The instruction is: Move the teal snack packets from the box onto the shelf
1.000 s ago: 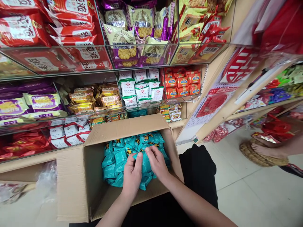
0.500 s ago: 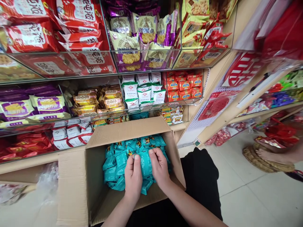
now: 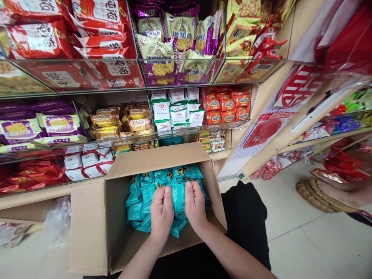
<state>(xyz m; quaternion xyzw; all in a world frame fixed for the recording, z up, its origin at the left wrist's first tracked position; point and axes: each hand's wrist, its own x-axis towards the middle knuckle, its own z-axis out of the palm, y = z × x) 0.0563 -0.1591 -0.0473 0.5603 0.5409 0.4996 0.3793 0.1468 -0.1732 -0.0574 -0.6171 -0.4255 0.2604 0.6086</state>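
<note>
Both hands pinch a teal packet point(image 3: 178, 197) by its two side edges, over an open cardboard box point(image 3: 87, 228). My left hand point(image 3: 162, 211) is closed on its left edge, thumb on top and fingers curled. On the right edge, my right hand point(image 3: 195, 203) is closed in the same way. The packet lies flat between them, its printed face up. Beneath and around it, several more teal packets point(image 3: 136, 197) with black and gold logos fill the box, partly hidden by the hands.
Glass-fronted shelves point(image 3: 116, 133) with wrapped snacks stand just beyond the box. A black-clothed knee point(image 3: 247, 221) is right of the box. At the far right, a person's bare foot point(image 3: 334, 192) rests on a woven straw item point(image 3: 309, 197). A clear plastic bag point(image 3: 59, 219) is at left.
My fingers have curled more tightly at the packet's edges, and the packet looks flatter and straighter between them. My left hand has shifted slightly left.
</note>
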